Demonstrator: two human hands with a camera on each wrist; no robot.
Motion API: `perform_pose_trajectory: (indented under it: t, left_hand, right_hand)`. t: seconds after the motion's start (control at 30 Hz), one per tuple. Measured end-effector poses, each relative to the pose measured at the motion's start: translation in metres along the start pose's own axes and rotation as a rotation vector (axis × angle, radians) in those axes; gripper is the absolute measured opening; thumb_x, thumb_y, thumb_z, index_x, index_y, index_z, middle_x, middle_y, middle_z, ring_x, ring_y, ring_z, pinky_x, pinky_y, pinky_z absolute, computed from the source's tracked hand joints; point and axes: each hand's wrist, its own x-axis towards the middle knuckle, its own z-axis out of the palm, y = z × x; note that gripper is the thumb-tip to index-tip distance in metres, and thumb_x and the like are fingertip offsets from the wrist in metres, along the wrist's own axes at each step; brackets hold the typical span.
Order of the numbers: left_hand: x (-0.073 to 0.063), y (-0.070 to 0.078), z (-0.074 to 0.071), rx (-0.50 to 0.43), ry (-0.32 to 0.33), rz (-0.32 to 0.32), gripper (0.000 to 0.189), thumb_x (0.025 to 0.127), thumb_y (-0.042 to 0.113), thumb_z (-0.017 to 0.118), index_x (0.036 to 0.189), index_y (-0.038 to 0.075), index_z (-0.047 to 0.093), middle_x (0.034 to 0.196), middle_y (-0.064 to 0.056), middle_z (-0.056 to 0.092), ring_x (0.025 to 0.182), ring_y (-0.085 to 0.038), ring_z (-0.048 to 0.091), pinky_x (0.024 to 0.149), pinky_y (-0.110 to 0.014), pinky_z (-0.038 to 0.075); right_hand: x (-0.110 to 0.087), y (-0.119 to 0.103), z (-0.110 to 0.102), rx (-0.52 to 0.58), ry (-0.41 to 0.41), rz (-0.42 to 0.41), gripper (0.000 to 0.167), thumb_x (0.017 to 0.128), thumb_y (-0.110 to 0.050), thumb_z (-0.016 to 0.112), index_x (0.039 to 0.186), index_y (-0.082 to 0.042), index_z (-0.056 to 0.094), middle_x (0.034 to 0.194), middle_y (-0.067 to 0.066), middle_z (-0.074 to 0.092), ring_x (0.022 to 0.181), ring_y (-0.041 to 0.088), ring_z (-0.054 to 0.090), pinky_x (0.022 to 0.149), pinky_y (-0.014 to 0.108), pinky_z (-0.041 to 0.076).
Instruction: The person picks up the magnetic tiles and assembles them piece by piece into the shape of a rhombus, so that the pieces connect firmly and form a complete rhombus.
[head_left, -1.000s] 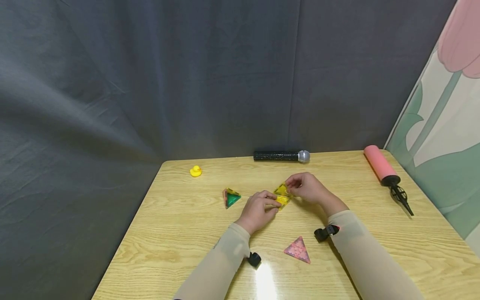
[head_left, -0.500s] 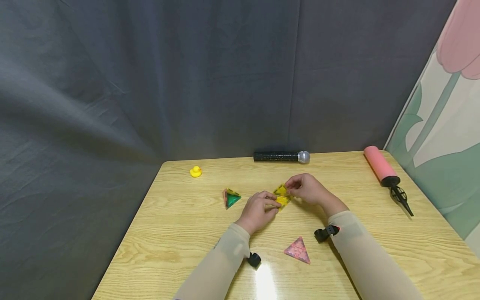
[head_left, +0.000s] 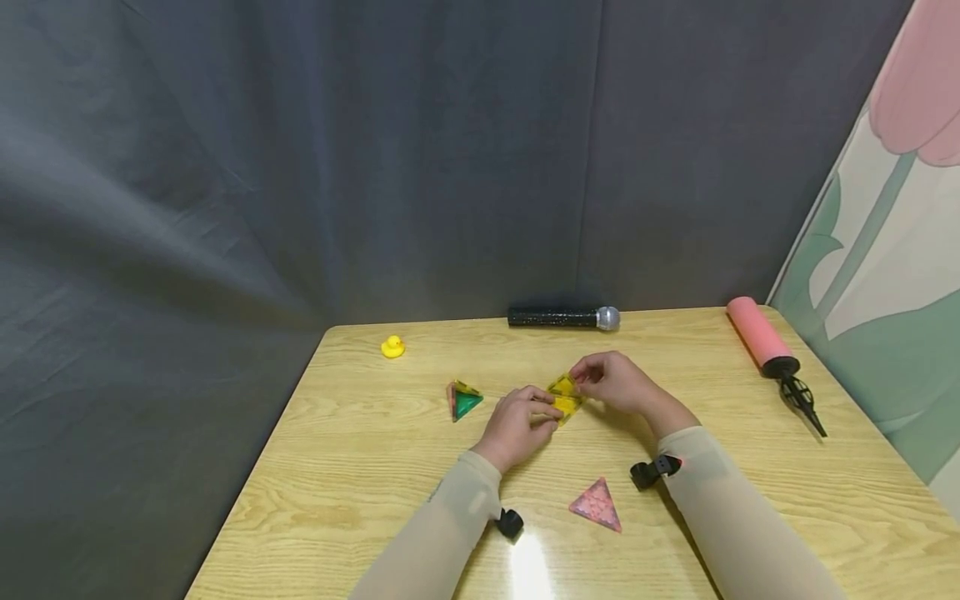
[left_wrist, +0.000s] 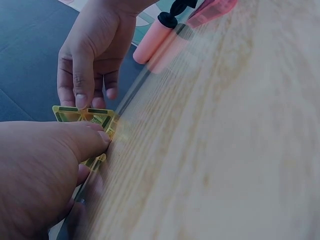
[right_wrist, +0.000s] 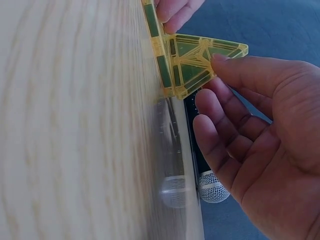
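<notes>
Two yellow see-through triangular magnetic tiles meet edge to edge near the middle of the table. One tile (head_left: 567,405) lies flat, and my left hand (head_left: 517,427) holds it at its left side with thumb and fingers. Rising from its far edge is the other tile (right_wrist: 192,60), tilted up from the table. My right hand (head_left: 618,383) pinches this raised tile near its tip between thumb and fingers, as the right wrist view shows. The left fingers cover part of the flat tile.
Left of my hands stands a small group of joined triangular tiles (head_left: 467,403), green, yellow and reddish. A pink triangular tile (head_left: 597,506) lies nearer me, between the forearms. Toward the back are a rubber duck (head_left: 392,347) and a black microphone (head_left: 555,317); a pink hand pump (head_left: 761,337) lies at right.
</notes>
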Motion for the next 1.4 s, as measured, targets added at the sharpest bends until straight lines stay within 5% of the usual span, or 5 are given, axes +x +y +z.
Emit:
perform_pose_trajectory:
  t: [0.6,1.4]
  left_hand:
    - [-0.001,-0.001,0.004,-0.003,0.021,-0.011,0.018,0.099,0.029,0.076,0.116,0.030,0.082,0.131,0.011,0.064,0.125,-0.011,0.057,0.111,-0.039,0.044]
    - [0.000,-0.002,0.002,-0.037,0.035,-0.014,0.016,0.099,0.024,0.077,0.113,0.025,0.083,0.128,0.008,0.066,0.123,-0.011,0.058,0.110,-0.034,0.045]
  right_hand:
    - [-0.026,0.009,-0.013,-0.034,0.143,-0.031,0.024,0.095,-0.011,0.078,0.116,-0.002,0.072,0.095,0.004,0.068,0.085,0.023,0.063,0.067,0.031,0.053]
    - [-0.084,-0.014,-0.008,-0.071,0.044,-0.099,0.020,0.094,-0.016,0.081,0.109,-0.008,0.072,0.092,-0.003,0.065,0.081,0.019,0.062,0.067,0.029,0.054]
